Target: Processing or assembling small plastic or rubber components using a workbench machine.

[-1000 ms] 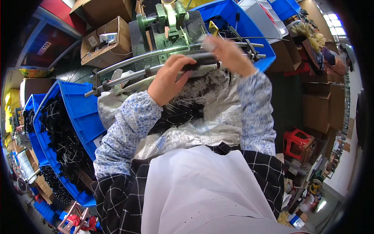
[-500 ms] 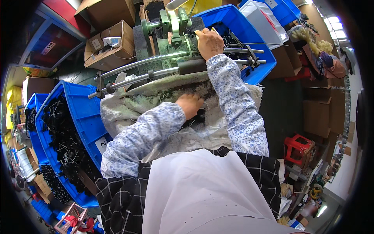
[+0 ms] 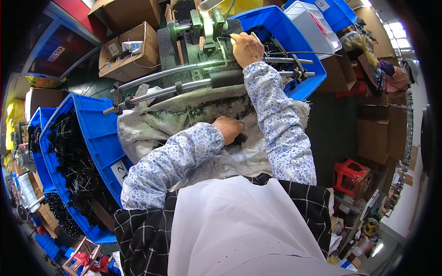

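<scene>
At the machine [image 3: 202,34], my right hand [image 3: 248,48] is closed, with pale yellow coverings on its fingertips. It pinches the end of a small black wire-stemmed brush [image 3: 225,38], whose bristles reach toward the lit green metal part. Lower down, my left hand [image 3: 226,129] is curled over the pale woven sack cloth [image 3: 202,161] spread across my lap. Dark bristles of another brush [image 3: 241,137] stick out beside its fingers; most of that brush is hidden. Loose black bristle bits lie on the cloth around it.
Two metal rails [image 3: 161,94] cross in front of the machine. On the left, a blue bin [image 3: 99,133] holds black brushes with wire stems. Another blue bin [image 3: 294,50] stands at the right behind the rails. An open cardboard box [image 3: 133,62] sits back left, a red stool [image 3: 351,177] at right.
My left hand has closed more and shifted slightly down and right, with dark bristles now showing beside it. My right hand stays at the machine, where the brush's bristles show more clearly.
</scene>
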Available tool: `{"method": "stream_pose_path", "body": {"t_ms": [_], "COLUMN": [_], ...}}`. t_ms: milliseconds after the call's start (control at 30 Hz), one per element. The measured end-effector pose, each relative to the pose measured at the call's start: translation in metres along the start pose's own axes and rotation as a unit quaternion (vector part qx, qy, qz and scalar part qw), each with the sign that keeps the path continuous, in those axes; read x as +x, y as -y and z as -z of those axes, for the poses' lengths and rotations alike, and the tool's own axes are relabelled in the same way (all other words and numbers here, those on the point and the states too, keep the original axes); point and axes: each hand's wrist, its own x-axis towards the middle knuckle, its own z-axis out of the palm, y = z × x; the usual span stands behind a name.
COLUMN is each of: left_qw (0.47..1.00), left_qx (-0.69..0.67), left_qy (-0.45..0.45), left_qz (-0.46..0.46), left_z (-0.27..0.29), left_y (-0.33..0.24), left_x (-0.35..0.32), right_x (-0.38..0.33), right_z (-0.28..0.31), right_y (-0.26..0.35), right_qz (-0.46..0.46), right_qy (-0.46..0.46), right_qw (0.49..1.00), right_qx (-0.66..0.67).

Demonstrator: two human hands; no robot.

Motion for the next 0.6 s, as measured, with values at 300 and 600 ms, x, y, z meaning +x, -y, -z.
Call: {"method": "stream_pose_path", "body": {"t_ms": [300, 600], "left_qw": [0.974, 0.91], "left_qx": [-0.051, -0.237], "left_qy": [-0.215, -0.331], "left_qz": [-0.05, -0.074], "left_z": [0.037, 0.05], "left_y": [-0.002, 0.003], "left_x": [-0.062, -0.103], "right_x": [0.008, -0.003], "right_z": [-0.018, -0.002], "right_y": [-0.009, -0.008], "right_qz": [0.034, -0.036], "right_qy": [-0.01, 0.031], "right_qw": [0.998, 0.999], "right_qx": [0.06, -0.01]}}
